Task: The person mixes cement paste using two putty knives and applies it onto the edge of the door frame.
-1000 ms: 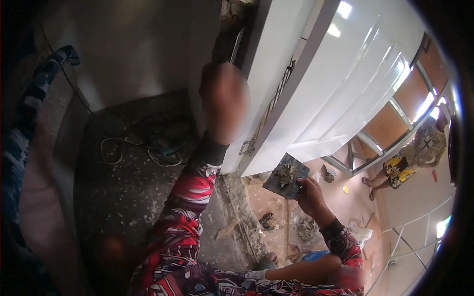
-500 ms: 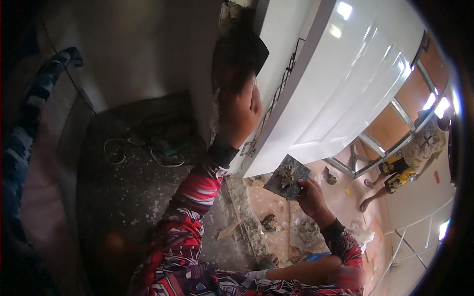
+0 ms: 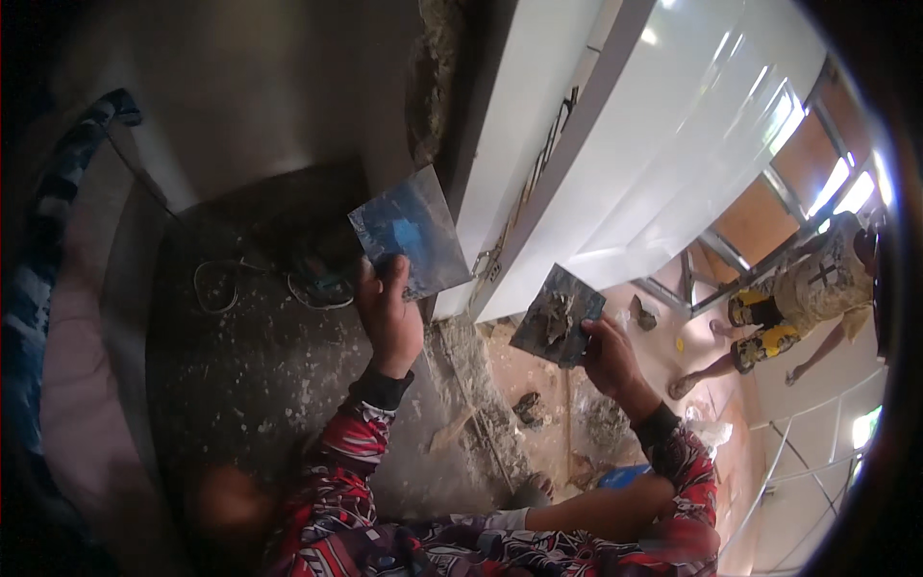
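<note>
My left hand [image 3: 392, 322] pinches the lower edge of a flat, square grey plate [image 3: 437, 236] with a bright blue patch, the thumb lying on its face. The plate is tilted, in front of the foot of the white door frame [image 3: 490, 144]. Further right and a little lower, my right hand [image 3: 613, 358] grips a smaller dark square plate [image 3: 531, 338] by its right edge. A lump of greyish paste [image 3: 556, 317] sits on that plate. Above my left hand, a rough, broken strip of wall [image 3: 437, 87] runs up beside the frame.
A glossy white door [image 3: 692, 144] stands ajar at upper right. Rubble [image 3: 601, 428] and a chipped threshold strip [image 3: 471, 404] lie below. A pale cable [image 3: 216, 298] coils on the dark floor. At far right a person [image 3: 817, 288] stands near a metal frame [image 3: 788, 207].
My left hand has come down from the rough wall strip, bringing its plate into plain view. My right hand has stayed nearly in place with the dark plate. The person has shifted slightly left.
</note>
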Demonstrator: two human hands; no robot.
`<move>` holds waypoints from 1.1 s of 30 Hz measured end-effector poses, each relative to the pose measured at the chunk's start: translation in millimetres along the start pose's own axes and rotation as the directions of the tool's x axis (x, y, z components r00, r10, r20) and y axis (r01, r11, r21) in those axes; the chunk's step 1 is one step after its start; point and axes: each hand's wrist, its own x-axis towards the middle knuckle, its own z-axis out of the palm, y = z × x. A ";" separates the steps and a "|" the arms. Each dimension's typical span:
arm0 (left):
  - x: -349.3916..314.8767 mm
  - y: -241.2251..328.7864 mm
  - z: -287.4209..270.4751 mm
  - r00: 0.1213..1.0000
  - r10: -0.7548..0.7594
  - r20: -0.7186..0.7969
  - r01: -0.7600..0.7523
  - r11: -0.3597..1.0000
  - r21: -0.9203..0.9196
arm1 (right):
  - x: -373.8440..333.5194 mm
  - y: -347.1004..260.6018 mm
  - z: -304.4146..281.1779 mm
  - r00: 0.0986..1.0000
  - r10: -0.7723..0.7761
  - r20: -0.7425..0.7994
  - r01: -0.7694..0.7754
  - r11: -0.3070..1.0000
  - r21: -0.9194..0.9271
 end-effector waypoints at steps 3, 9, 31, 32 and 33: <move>-17.7 -17.9 1.8 0.938 0.140 0.317 -0.220 0.947 0.234 | 7.4 -1.7 -31.3 0.687 -0.468 0.555 0.509 -0.234 -0.828; -8.0 3.3 5.5 0.652 0.113 0.750 -0.465 0.841 0.277 | 11.0 -18.0 4.2 0.999 -0.048 -0.017 0.047 0.999 -0.025; -30.7 -0.6 46.9 0.144 -0.134 0.980 -0.715 0.671 0.197 | 2.4 4.5 -13.6 0.994 -0.016 -0.111 0.002 0.992 -0.126; -31.4 0.4 47.8 0.150 -0.260 0.954 -0.674 0.679 0.291 | 2.3 5.4 -16.0 0.993 -0.015 -0.113 0.001 0.992 -0.124; -30.3 -4.7 46.6 0.150 -0.259 0.954 -0.674 0.679 0.290 | 2.9 5.4 -17.5 0.992 -0.026 -0.126 0.012 0.994 -0.107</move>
